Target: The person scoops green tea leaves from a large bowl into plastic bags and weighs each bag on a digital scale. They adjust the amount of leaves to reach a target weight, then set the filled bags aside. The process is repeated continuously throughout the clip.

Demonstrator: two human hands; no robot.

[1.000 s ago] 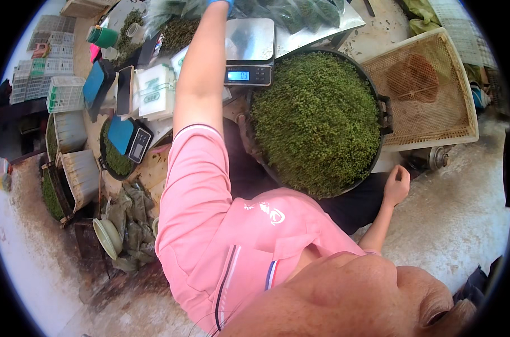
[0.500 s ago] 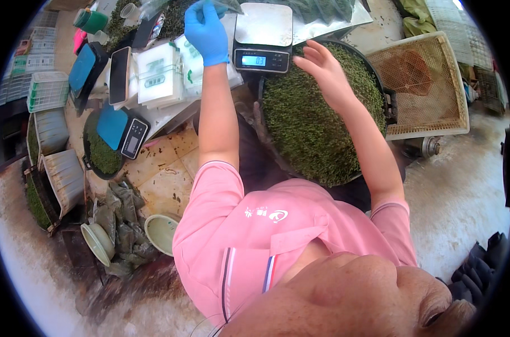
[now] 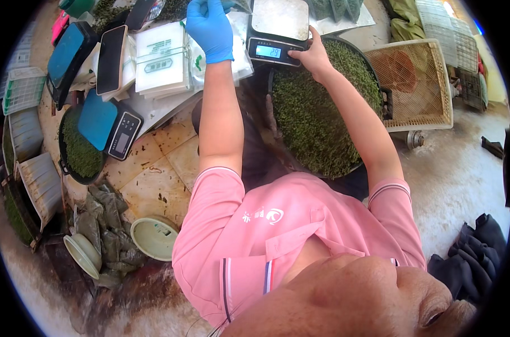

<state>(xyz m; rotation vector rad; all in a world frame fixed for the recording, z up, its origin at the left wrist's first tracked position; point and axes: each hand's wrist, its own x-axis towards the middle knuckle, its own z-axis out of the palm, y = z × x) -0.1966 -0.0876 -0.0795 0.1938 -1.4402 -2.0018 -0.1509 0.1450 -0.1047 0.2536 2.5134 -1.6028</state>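
Note:
My left hand (image 3: pixel 210 31), in a blue glove, is raised at the top edge with its fingers drawn together. A clear plastic bag (image 3: pixel 241 5) shows by the fingertips, partly cut off by the picture's edge. To its right stands a digital scale (image 3: pixel 277 51) with a bare metal pan (image 3: pixel 279 18) and a lit display. My bare right hand (image 3: pixel 315 58) grips the scale's right front corner, thumb on the front panel and fingers along the side. Below that hand is a large black tub (image 3: pixel 273 95) of small green dried leaves or buds (image 3: pixel 322 112).
Left of my glove lie stacked printed plastic bags (image 3: pixel 162 59), a phone (image 3: pixel 112 59) and two blue-topped scales (image 3: pixel 69 53). Filled bags (image 3: pixel 336 10) lie beyond the scale. A mesh crate (image 3: pixel 423 84) stands right of the tub. Pale bowls (image 3: pixel 154 238) sit on the floor at left.
My right hand has moved left from above the tub and closed on the scale's corner. The display reading has changed. The whole view has shifted slightly; my left hand stays raised.

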